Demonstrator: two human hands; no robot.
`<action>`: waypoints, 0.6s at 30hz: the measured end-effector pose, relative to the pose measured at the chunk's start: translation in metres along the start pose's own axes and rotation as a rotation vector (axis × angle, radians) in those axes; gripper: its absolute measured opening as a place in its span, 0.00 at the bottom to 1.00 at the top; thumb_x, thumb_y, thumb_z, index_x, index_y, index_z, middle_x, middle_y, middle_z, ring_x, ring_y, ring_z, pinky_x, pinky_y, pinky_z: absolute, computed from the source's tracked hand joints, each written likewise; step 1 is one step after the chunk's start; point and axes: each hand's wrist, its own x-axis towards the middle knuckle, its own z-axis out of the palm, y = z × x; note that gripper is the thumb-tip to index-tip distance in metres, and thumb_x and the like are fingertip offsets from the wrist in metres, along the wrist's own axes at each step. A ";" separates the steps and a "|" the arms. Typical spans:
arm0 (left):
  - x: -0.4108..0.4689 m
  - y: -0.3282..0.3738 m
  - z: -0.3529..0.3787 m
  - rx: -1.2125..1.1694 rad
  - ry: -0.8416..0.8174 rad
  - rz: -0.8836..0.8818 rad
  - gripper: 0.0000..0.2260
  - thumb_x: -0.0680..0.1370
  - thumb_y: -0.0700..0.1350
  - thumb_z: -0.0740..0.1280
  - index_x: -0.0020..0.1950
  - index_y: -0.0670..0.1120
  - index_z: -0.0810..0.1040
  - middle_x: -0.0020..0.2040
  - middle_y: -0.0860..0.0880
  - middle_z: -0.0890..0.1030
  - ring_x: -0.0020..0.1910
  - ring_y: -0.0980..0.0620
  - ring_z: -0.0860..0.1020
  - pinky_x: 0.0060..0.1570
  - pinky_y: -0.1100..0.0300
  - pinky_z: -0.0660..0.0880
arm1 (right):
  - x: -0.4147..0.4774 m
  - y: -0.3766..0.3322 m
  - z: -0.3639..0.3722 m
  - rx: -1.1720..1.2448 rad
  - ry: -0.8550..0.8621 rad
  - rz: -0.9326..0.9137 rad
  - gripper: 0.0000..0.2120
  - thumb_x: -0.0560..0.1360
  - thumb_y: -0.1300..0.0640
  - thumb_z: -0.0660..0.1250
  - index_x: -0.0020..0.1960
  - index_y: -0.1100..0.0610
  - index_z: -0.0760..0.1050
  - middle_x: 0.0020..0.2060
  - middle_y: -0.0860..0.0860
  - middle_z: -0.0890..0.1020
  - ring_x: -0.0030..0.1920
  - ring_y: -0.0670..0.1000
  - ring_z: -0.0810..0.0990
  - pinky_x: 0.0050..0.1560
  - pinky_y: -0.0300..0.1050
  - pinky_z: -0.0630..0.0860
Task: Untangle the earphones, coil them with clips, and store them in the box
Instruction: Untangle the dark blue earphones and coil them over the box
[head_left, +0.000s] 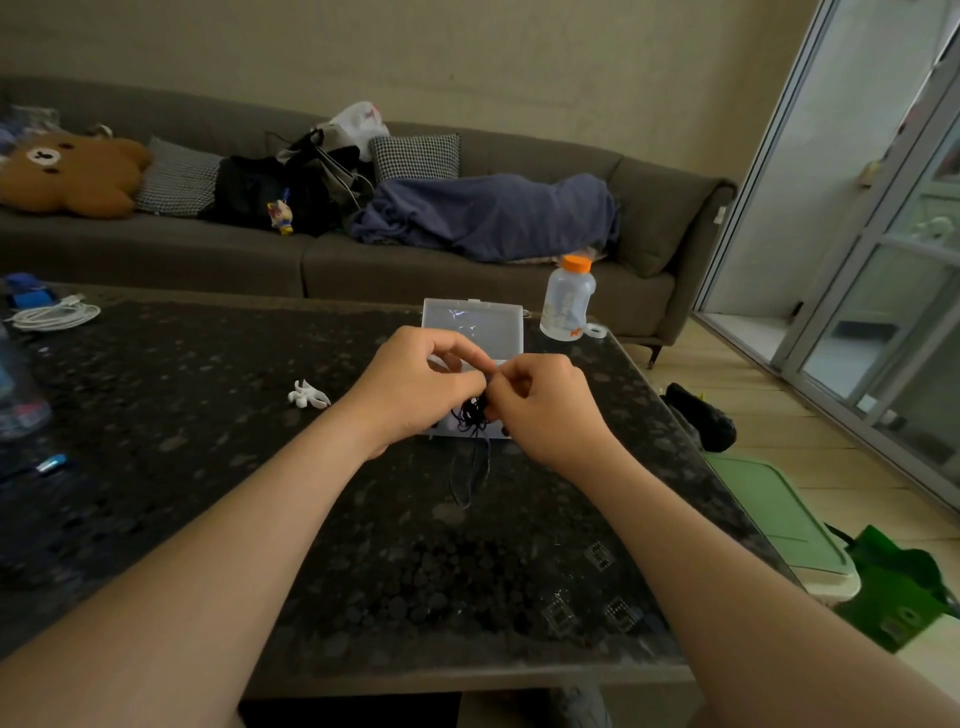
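Observation:
A tangled bunch of black earphones (471, 415) hangs between my two hands over the dark stone table (208, 467), with loose cord trailing down toward me. My left hand (415, 387) and my right hand (540, 400) both pinch the tangle at its top, fingers curled, close together. Behind and under the hands stands a clear plastic box (470, 322) with its lid raised. Small white clips (307, 396) lie on the table to the left of my left hand.
A plastic bottle with an orange cap (567, 299) stands right of the box near the table's far edge. A coiled white cable (54, 314) lies at the far left. A sofa (156, 249) runs behind the table. Green bags (893, 587) sit on the floor at the right.

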 end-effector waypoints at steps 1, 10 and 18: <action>0.000 -0.001 -0.002 0.056 -0.007 0.027 0.07 0.76 0.44 0.78 0.50 0.56 0.86 0.51 0.54 0.83 0.45 0.55 0.84 0.45 0.60 0.80 | 0.000 0.000 -0.001 0.002 -0.016 0.010 0.08 0.83 0.58 0.67 0.49 0.57 0.83 0.38 0.50 0.85 0.33 0.40 0.83 0.31 0.29 0.75; -0.002 -0.007 0.000 0.363 0.039 0.135 0.06 0.77 0.45 0.78 0.49 0.54 0.83 0.44 0.60 0.81 0.38 0.66 0.79 0.36 0.73 0.70 | -0.001 0.000 -0.007 -0.008 -0.157 0.072 0.14 0.86 0.57 0.61 0.44 0.59 0.76 0.35 0.50 0.78 0.27 0.39 0.74 0.27 0.30 0.69; -0.002 -0.006 0.004 0.427 0.016 0.211 0.07 0.75 0.52 0.78 0.50 0.56 0.82 0.50 0.58 0.80 0.50 0.57 0.79 0.51 0.54 0.80 | -0.002 -0.006 -0.007 0.225 -0.252 0.224 0.14 0.87 0.55 0.54 0.47 0.56 0.74 0.36 0.50 0.75 0.34 0.45 0.71 0.34 0.37 0.71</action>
